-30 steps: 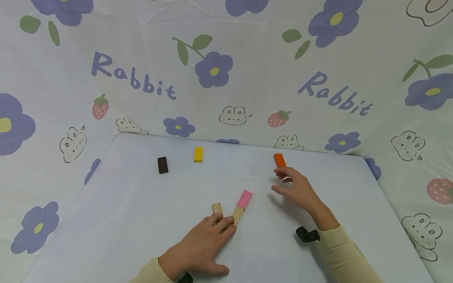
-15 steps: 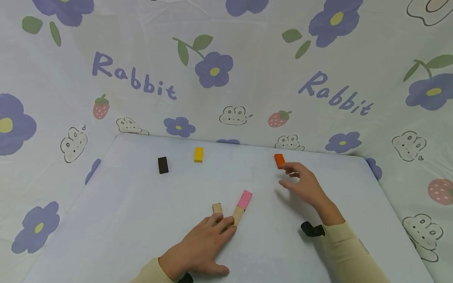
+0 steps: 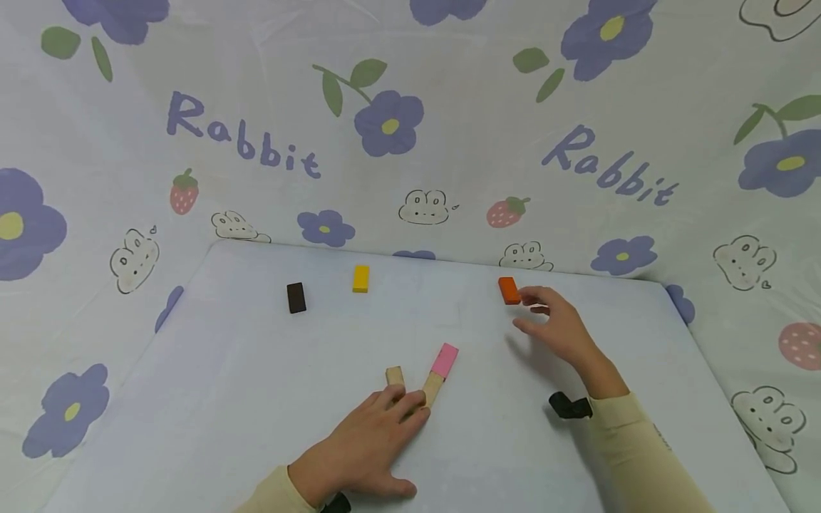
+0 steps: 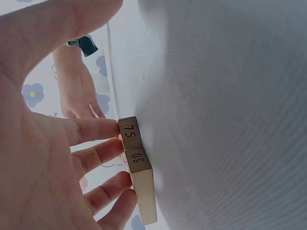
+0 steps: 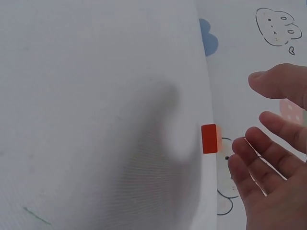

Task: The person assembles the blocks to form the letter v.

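Note:
My left hand (image 3: 368,442) rests on bare wooden blocks near the table's front, fingers spread. One block (image 3: 395,376) sticks out past the fingertips; a second (image 3: 432,390) lies slantwise beside them, a pink block (image 3: 445,362) at its far end. In the left wrist view, fingertips touch two wooden blocks, whose end faces read 75 (image 4: 130,132) and 50 (image 4: 139,163). The thumb stands away from them. My right hand (image 3: 558,328) hovers above the table with relaxed fingers, holding nothing. Just left of its fingertips lies an orange block (image 3: 509,291), also in the right wrist view.
Toward the back left of the white table (image 3: 224,399) lie a dark brown block (image 3: 296,298) and a yellow block (image 3: 361,278). A cloth (image 3: 462,107) printed with flowers and rabbits hangs behind the table and at its sides.
My right hand has moved a little right and toward the back, leaving the orange block fully visible where it lay. My left hand and the other blocks have stayed in place.

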Demonstrator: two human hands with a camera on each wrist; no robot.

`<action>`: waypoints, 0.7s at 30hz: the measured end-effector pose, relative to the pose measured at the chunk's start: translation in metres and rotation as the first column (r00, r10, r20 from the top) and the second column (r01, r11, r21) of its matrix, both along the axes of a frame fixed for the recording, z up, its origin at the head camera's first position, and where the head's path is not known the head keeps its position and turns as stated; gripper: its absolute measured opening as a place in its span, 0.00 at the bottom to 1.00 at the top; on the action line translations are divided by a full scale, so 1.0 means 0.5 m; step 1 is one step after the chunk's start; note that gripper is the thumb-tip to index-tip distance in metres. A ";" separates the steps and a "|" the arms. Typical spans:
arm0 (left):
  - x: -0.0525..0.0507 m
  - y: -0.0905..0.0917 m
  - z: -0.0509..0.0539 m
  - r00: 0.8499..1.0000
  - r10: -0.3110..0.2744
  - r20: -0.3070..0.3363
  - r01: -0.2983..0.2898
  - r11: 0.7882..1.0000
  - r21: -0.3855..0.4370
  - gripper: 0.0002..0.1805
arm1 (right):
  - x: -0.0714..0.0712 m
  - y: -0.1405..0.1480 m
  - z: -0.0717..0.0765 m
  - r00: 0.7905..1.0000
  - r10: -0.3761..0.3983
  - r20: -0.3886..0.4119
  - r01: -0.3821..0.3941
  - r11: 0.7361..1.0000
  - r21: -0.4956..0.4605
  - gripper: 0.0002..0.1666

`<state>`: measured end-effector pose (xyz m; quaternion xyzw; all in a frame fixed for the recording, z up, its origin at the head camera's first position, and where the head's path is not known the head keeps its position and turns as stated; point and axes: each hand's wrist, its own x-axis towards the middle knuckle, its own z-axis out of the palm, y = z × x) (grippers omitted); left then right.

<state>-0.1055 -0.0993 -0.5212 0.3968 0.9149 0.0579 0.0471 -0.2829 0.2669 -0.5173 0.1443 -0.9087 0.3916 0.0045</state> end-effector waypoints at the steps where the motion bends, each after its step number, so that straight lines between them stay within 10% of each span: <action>1: 0.000 0.000 0.000 1.000 0.000 0.002 0.000 1.000 0.001 0.53 | -0.002 0.001 0.001 1.000 -0.001 0.001 0.001 1.000 0.001 0.34; 21: 0.001 0.000 -0.004 1.000 -0.001 -0.010 0.001 1.000 0.017 0.53 | -0.058 0.029 -0.003 1.000 0.006 0.016 -0.006 1.000 0.013 0.34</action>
